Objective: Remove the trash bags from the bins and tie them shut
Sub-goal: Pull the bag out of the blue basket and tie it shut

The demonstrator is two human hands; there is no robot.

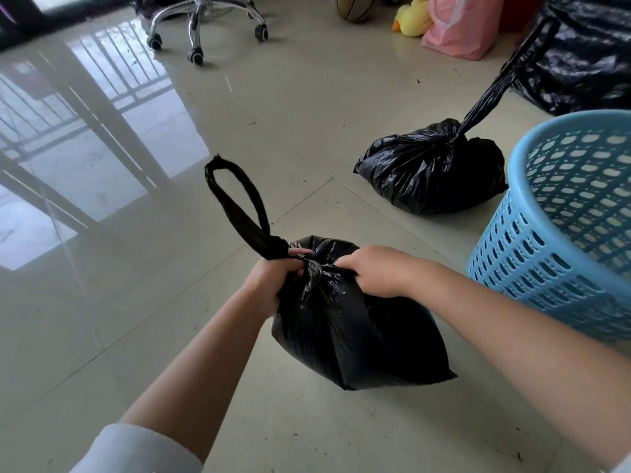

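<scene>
A full black trash bag [358, 332] sits on the tiled floor in front of me. My left hand [269, 285] is closed around its gathered neck, where a long looped handle [235, 203] sticks up to the left. My right hand [372, 271] grips the bunched plastic on the other side of the neck. A second black trash bag [430, 169] lies farther back, its neck drawn tight and its long handle [502, 76] stretching up to the right. A light blue perforated bin [560, 213] stands at the right with no bag visible in it.
A larger black plastic bag [587, 52] lies at the far right. A pink bag [461, 25], a yellow plush duck [413, 18] and a ball [355, 6] sit at the back. An office chair's chrome wheeled base [205, 18] stands at the back left.
</scene>
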